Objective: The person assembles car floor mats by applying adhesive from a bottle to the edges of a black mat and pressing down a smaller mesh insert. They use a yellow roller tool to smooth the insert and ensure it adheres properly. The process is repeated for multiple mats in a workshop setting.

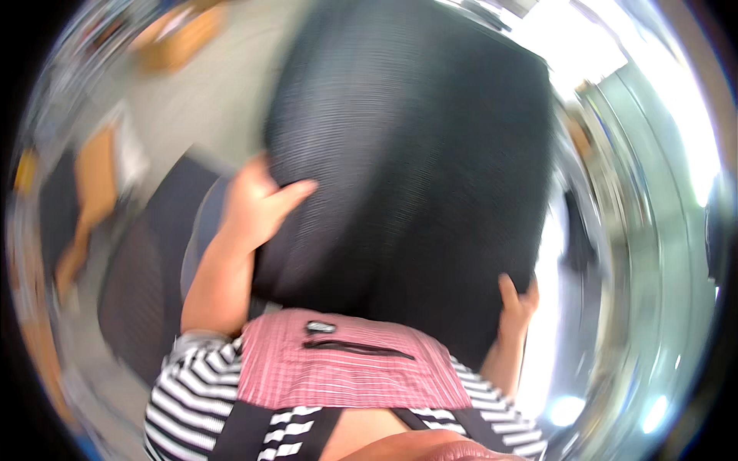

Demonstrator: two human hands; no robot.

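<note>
A large black panel (pixel 415 161) with a finely ribbed surface and rounded corners fills the middle of the view, tilted up in front of my body. What kind of thing it is, I cannot make out. My left hand (pixel 260 201) grips its left edge, thumb lying over the front face and the other fingers hidden behind. Lower on the opposite edge, my right hand (pixel 518 307) holds the panel with the thumb showing; most of its fingers are out of sight. The panel's near edge lies against a pink striped pouch (pixel 346 361) worn on my front.
Left of my left arm rests another dark textured piece (pixel 146 284). Cardboard (pixel 96 180) leans farther left, and a cardboard box (pixel 181 37) sits on the grey floor (pixel 223 100) at the far left. Pale green panelling (pixel 661 253) runs along the right. Much of the surroundings is blurred.
</note>
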